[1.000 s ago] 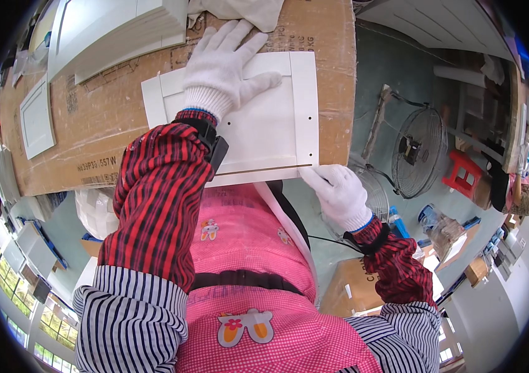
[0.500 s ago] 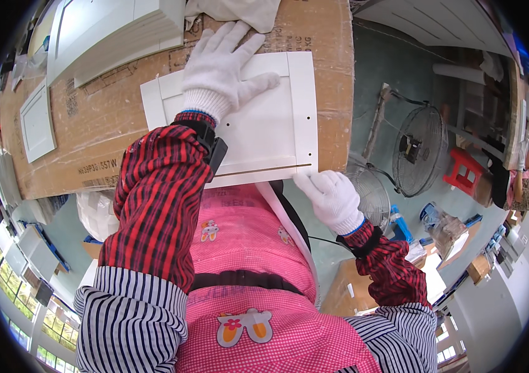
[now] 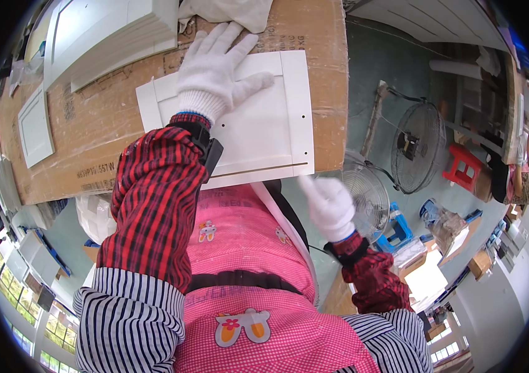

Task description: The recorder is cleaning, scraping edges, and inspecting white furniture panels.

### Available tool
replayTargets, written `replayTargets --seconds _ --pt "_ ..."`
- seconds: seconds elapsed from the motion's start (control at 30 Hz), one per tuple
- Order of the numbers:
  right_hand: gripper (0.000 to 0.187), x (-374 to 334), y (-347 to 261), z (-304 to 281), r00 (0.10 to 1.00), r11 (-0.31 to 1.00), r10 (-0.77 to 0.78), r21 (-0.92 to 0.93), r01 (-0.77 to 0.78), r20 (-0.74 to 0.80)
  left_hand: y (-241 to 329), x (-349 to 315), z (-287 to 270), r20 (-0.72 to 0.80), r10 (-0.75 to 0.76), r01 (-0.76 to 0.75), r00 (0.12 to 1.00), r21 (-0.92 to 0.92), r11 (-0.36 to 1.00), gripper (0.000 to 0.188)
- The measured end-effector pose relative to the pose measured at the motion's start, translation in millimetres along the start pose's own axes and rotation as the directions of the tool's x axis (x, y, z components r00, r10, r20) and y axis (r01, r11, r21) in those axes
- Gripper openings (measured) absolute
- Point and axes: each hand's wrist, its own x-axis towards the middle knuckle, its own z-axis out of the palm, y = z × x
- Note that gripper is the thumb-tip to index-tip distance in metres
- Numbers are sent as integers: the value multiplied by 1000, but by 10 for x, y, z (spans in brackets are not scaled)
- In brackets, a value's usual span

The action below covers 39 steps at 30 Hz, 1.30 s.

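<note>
Since the earlier frame, the gloved right hand has dropped slightly from the near right corner of the white framed panel, and everything on the counter sits a little farther left in view. The panel lies at the near edge of the cardboard-covered counter, a dark groove running along its near side. The gloved left hand rests across its far side, grip spread flat and clasping nothing, fingertips reaching past the far edge. The right hand is blurred, one finger pointing toward the corner; whether its grip encloses anything, or touches the panel, cannot be made out. Farther back lie a stack of white panels and a white cloth. Step in hand, by judgement: left hand steadying, right hand working about the corner. Any further pass there calls for steady left-hand pressure.
</note>
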Motion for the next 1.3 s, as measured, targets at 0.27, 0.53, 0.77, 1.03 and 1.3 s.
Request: replayTargets --seconds 0.27,0.53,0.77,1.03,1.3 --pt "45 -88 -153 123 954 964 264 65 -258 -141 2 38 19 -21 22 -22 1000 -6 1000 80" --pt "17 -244 -662 252 813 729 564 378 -571 142 -20 21 -35 -66 -2 -5 998 -108 994 74" --pt "33 142 -888 264 560 -39 480 655 -755 675 -10 -200 -489 170 -196 207 966 -51 977 71" --pt "39 418 -1079 248 501 161 721 587 -793 479 -412 -493 -824 538 -328 318 776 115 941 80" --pt "31 467 -1030 271 593 113 657 717 -688 466 -1008 -881 -1430 711 38 638 702 -652 411 62"
